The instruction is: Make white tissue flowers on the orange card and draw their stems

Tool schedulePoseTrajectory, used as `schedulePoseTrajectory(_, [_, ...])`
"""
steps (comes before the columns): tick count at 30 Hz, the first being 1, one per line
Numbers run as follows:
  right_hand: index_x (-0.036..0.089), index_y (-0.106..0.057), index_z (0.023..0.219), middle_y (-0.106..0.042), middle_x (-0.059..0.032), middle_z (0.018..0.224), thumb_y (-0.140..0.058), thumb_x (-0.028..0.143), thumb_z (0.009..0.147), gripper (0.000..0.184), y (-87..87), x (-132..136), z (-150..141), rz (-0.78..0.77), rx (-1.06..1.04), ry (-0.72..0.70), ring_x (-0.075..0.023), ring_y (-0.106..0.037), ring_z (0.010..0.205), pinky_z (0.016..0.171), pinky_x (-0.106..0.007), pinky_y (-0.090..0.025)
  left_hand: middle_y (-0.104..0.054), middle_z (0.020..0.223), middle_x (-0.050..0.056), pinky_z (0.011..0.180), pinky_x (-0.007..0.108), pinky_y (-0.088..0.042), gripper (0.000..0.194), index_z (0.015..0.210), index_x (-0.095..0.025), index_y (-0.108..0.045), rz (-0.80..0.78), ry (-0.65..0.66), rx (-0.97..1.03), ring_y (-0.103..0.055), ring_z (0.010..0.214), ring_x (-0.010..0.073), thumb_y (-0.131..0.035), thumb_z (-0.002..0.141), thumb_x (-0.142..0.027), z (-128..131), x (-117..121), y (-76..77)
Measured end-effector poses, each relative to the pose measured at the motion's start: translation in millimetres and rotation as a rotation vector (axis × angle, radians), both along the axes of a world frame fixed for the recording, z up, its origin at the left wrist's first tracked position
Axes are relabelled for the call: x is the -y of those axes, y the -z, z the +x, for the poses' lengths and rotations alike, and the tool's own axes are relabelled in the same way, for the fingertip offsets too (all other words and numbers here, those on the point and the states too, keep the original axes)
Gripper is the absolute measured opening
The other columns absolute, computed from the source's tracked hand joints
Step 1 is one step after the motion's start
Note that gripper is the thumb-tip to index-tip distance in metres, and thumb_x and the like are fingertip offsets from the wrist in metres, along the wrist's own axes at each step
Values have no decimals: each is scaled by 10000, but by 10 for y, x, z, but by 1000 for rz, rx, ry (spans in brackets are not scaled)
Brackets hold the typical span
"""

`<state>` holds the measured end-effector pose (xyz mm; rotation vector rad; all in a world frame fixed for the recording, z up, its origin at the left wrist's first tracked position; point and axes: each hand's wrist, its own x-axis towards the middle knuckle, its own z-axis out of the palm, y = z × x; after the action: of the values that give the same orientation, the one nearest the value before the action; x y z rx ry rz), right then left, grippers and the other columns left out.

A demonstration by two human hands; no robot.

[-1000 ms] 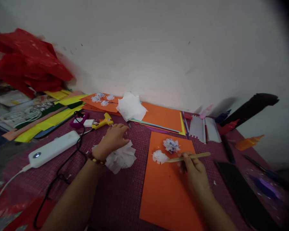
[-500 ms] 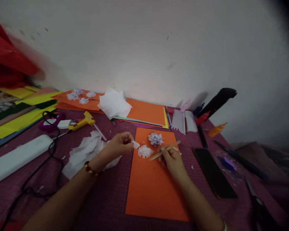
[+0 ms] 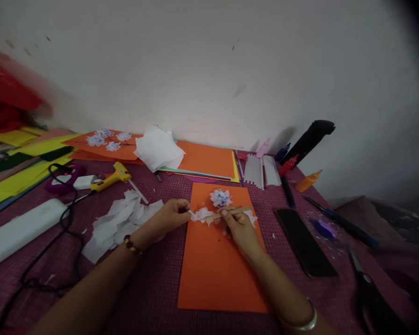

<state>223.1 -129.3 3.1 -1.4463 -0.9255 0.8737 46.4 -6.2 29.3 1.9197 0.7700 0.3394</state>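
My left hand [image 3: 174, 215] pinches a small piece of white paper [image 3: 192, 215] by the left edge of an orange sheet [image 3: 219, 270]. Held between the fingers of my right hand [image 3: 239, 228] is a flat wooden stick [image 3: 240, 211], slanting slightly down to the left over the sheet. Its left end overlaps a white paper flower [image 3: 203, 213], partly hidden behind it. Just beyond the stick lies a white flower with blue marks [image 3: 220, 197]. More white paper [image 3: 251, 217] shows at the sheet's right edge, beside my right hand.
Left are torn white papers [image 3: 117, 223], a yellow glue gun [image 3: 113, 177] and a white power strip [image 3: 24, 228] with a black cable. Right lie a phone [image 3: 305, 242], scissors [image 3: 366, 284] and an orange bottle [image 3: 309, 181]. Coloured sheets [image 3: 207, 160] rest against the wall.
The stick has turned flatter, and its left end has come over the white flower. My left hand's paper piece has moved down toward that flower. The whole view has shifted slightly.
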Motion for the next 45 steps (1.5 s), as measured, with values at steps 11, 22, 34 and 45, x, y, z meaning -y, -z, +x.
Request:
schedulePoseTrajectory(11, [171, -595, 744, -630, -5, 650, -536, 444, 816, 289, 18, -49, -7, 5, -30, 44, -74, -424, 367, 338, -198, -286, -537, 635, -21, 555, 209, -350, 99, 683, -154, -583, 73, 130, 22, -480, 594, 114, -527, 716, -229, 123, 204, 74])
schedulePoseTrajectory(22, [194, -539, 730, -544, 29, 578, -484, 371, 859, 226, -152, 114, -43, 136, 106, 160, -107, -468, 462, 441, -212, -352, -489, 636, -54, 538, 208, -317, 86, 742, -181, -492, 217, -46, 19, -460, 589, 104, -528, 679, -134, 243, 216, 346])
schedulePoseTrajectory(34, [211, -641, 765, -653, -36, 763, -384, 260, 910, 299, -135, 118, -86, 150, 622, -53, -174, -616, 702, 644, -273, -438, -544, 687, -23, 577, 222, -367, 116, 783, -166, -514, 195, -41, 13, -505, 630, 120, -493, 688, -102, 209, 196, 211])
schedulePoseTrajectory(45, [217, -655, 848, -670, -51, 843, -374, 249, 918, 291, -116, 140, -112, 109, 710, -113, -190, -632, 801, 691, -286, -462, -567, 756, 6, 629, 243, -376, 204, 751, -177, -516, 401, -23, -95, -512, 706, 147, -429, 653, -21, 114, 127, 150])
